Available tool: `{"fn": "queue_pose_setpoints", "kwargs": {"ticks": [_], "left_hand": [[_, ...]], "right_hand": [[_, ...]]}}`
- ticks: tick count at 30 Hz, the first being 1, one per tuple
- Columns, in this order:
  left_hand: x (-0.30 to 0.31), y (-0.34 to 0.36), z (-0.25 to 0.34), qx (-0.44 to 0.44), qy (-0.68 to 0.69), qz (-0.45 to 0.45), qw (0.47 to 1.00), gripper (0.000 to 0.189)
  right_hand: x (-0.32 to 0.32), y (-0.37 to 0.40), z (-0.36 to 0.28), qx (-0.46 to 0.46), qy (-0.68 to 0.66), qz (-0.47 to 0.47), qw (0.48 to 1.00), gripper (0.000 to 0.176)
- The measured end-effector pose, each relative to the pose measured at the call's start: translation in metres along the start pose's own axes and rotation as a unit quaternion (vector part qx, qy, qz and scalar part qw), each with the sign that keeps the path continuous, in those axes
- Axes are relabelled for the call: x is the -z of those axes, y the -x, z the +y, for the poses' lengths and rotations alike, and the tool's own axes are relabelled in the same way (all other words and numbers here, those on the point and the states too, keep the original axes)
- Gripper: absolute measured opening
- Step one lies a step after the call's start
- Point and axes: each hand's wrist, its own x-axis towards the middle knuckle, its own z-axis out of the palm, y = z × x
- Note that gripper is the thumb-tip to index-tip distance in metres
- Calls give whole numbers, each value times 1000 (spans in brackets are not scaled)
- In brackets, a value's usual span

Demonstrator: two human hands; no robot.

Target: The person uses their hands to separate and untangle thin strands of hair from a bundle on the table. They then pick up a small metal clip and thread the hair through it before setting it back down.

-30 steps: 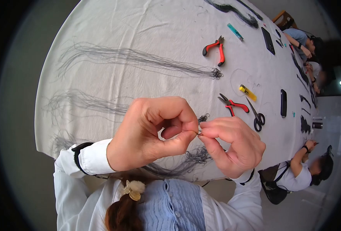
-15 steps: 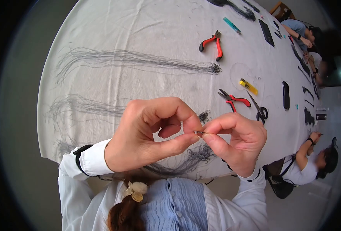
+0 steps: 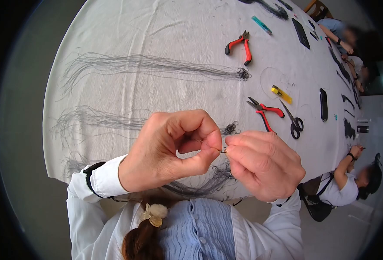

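Fingertips nearly meeting, both my hands work above the near part of the table. My left hand (image 3: 167, 151) pinches a thin dark strand (image 3: 223, 151) between thumb and forefinger, and its short end sticks out toward the right. My right hand (image 3: 265, 164) is closed at the other end of that strand, back of the hand turned up, so what its fingertips grip is partly hidden. Behind and below the hands lie bundles of fine dark strands: one far bundle (image 3: 156, 63), one middle bundle (image 3: 109, 119) and one near bundle (image 3: 195, 189), with curled, tangled right ends.
On the white tablecloth (image 3: 191, 26) lie red-handled cutters (image 3: 248, 54), red-handled pliers (image 3: 260, 109), scissors (image 3: 293, 121), a yellow lighter (image 3: 282, 94), a teal lighter (image 3: 261, 25) and two black phone-like objects. Several people sit along the right side; a person in white (image 3: 343, 190) is nearest.
My right hand has turned over, its back now facing up and its fingers more closed. My left hand keeps its pinch, almost in place. The view has shifted slightly.
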Motion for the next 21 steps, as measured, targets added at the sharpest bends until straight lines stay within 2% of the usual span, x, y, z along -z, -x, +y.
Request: {"fn": "queue_pose_setpoints", "kwargs": {"ticks": [2,3,5,7,8,10,11,13,14,16,17,19,20,21], "left_hand": [[1,0,2,-22,-79,-1,997,6],[1,1,2,-21,-80,-2,997,6],[1,2,2,-87,-163,14,983,7],[-1,2,1,-111,-177,25,978,8],[-2,2,1,-136,-191,37,972,9],[-2,3,-1,-161,-218,39,962,10],[-3,2,-1,-187,-243,42,951,11],[-3,2,-3,-210,-266,43,940,12],[-3,2,-4,-232,-287,46,928,14],[-4,2,-4,-241,-301,50,921,15],[-4,3,-4,-250,-315,56,914,16],[-5,4,-4,-265,-333,61,903,17],[-5,4,-4,-280,-350,67,891,17],[-5,3,-6,-280,-351,66,891,17]], "right_hand": [[-2,0,-1,-4,1,7,1000,24],[-3,0,-3,-39,-22,9,999,21],[-2,-1,-6,-74,-45,13,996,18],[2,-4,-9,-162,-94,-41,981,14],[3,-3,-9,-162,-94,-40,981,14],[3,-2,-9,-250,-186,-59,948,9],[3,-2,-9,-251,-186,-58,948,9],[2,-2,-12,-363,-323,-48,873,5],[3,-3,-12,-364,-322,-46,873,5],[5,-5,-13,-456,-398,-69,793,6],[4,-5,-12,-456,-398,-68,793,6],[4,-4,-11,-483,-452,-75,746,7],[4,-4,-10,-483,-452,-75,746,7],[6,-5,-8,-500,-495,-91,705,7]]}}
